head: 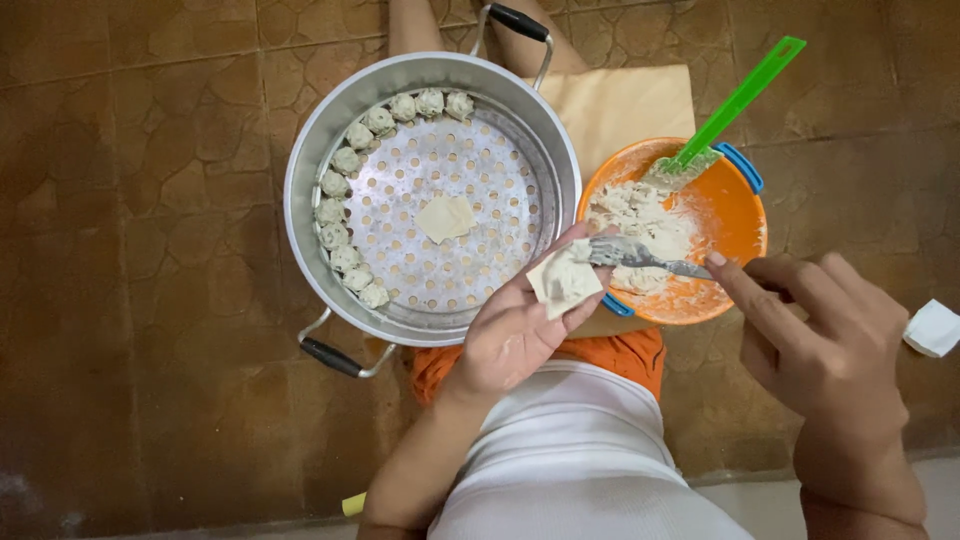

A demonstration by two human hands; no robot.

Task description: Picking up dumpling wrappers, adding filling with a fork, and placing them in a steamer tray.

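My left hand [510,335] lies palm up and holds a square dumpling wrapper [563,280] with pale filling on it. My right hand [825,345] grips a metal knife [640,257] whose tip rests on the wrapper. Just beyond them, an orange bowl [735,215] holds whitish filling [640,225] and a green spatula [725,110]. A metal steamer pot [432,200] sits to the left, with several folded dumplings [345,215] lined along its left rim and a flat wrapper [445,217] in its middle.
The pot has two black handles, one [330,357] near and one [518,20] far. A tan board [620,100] lies under the bowl. A white object [933,328] sits at the right edge. Brown stone-pattern tiles [140,250] cover the floor.
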